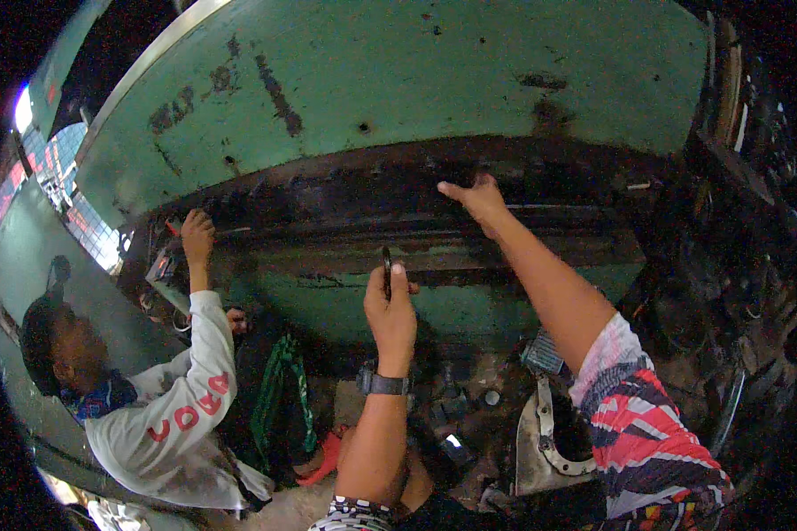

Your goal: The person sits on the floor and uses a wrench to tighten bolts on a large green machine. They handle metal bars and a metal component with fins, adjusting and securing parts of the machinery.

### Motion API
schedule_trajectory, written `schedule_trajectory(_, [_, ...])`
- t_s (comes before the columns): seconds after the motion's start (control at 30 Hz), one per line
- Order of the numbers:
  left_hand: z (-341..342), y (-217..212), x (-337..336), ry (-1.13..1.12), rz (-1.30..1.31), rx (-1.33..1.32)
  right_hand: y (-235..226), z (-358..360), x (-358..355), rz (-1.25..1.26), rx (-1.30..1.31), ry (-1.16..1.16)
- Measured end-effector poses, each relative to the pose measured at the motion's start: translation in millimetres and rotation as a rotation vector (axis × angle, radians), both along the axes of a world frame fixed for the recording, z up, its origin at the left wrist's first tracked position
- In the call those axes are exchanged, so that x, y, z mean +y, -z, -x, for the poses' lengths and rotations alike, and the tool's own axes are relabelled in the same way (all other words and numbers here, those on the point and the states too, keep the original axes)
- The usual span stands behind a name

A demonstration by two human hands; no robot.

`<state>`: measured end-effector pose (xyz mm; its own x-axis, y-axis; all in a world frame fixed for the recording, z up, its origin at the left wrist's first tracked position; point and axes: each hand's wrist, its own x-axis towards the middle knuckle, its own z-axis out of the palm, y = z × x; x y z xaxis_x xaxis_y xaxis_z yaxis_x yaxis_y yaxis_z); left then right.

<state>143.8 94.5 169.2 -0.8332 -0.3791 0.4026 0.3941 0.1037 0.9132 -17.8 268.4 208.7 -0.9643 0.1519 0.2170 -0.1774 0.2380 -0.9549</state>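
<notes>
My left hand (391,311), with a dark watch (383,381) on its wrist, is raised in the middle. Its fingers are closed around a slim dark tool (387,273), whose exact kind I cannot make out. Farther up and right, my right hand (480,200) reaches to a long, blackened metal channel (354,181). Its thumb is stretched out to the left, apart from the fingers, whose tips fade into the dark recess. No object shows in that hand. Above the channel rises a worn green metal panel (398,80) with holes and dark scuffs.
At left, a person in a white long-sleeved top (164,425) holds one hand (197,232) at the channel's left end. Below right lie a pale metal plate with a round cut-out (533,442) and a finned metal part (541,354). A lit phone-like object (454,447) lies low in the middle.
</notes>
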Motion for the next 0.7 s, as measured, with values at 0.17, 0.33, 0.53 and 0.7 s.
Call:
schedule_trajectory(0.17, [21.5,-8.6,14.8,-0.001,0.034,0.012,-18.2,38.9,0.6,-0.086,-0.102,-0.067])
schedule_trajectory(0.33, [8.7,-6.2,10.9,-0.038,0.074,-0.089,-5.1,25.7,7.4,-0.006,-0.093,-0.087])
schedule_trajectory(0.53, [2.3,-4.2,5.7,-0.039,0.025,-0.052,-4.3,14.5,3.2,0.082,-0.088,0.001])
schedule_trajectory(0.7, [-8.0,-8.1,-3.2,-0.042,0.059,-0.073,-1.2,7.8,7.3,0.220,0.089,-0.186])
